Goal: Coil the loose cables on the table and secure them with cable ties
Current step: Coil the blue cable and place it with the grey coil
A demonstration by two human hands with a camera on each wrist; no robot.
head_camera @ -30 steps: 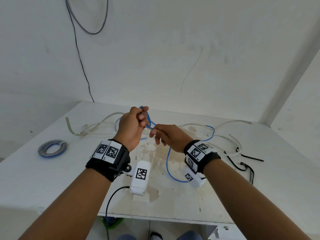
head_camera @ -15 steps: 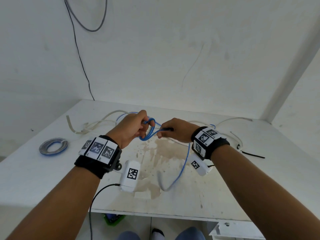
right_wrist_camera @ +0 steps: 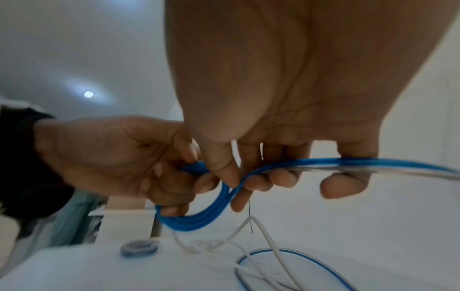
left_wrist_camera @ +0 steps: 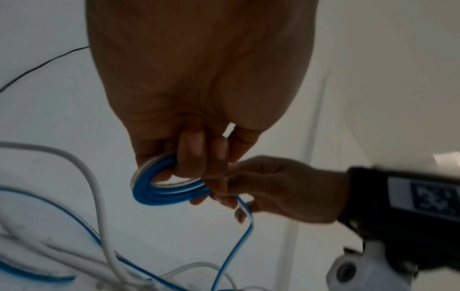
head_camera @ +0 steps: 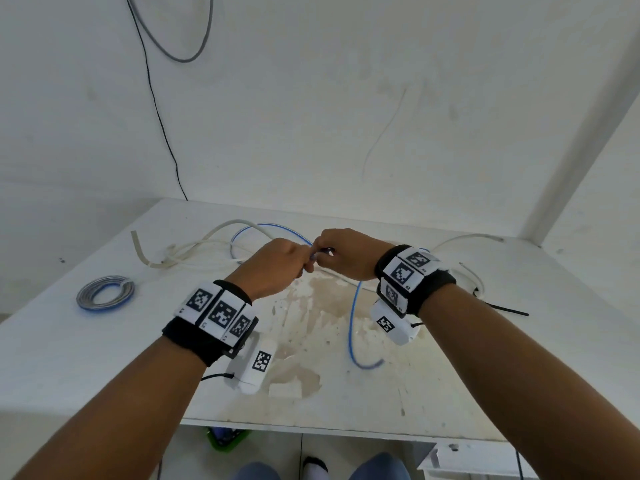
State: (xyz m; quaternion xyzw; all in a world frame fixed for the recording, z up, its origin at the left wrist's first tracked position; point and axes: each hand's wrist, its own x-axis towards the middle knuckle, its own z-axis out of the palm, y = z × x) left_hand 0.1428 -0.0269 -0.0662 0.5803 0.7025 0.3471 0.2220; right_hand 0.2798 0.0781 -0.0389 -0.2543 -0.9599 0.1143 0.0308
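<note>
My left hand [head_camera: 303,265] grips a small coil of the blue cable [left_wrist_camera: 159,189] with several turns, fingers curled through it. Touching it from the right, my right hand [head_camera: 320,252] pinches the same cable's loose strand [right_wrist_camera: 348,163] against the coil [right_wrist_camera: 199,218]. Both hands hover above the middle of the white table [head_camera: 104,358]. The free tail of the blue cable [head_camera: 352,327] hangs from my right hand to the tabletop and curls there. Another length of blue cable [head_camera: 266,226] loops back behind the hands.
Loose white cables [head_camera: 194,247] lie tangled at the back left and trail to the right [head_camera: 464,237]. A finished grey and blue coil [head_camera: 104,292] sits at the left. Black cable ties [head_camera: 509,310] lie at the right. Walls close off the back and right.
My right hand has swung in to meet the left, laying another turn of blue cable on the coil. The free tail on the table has shifted right.
</note>
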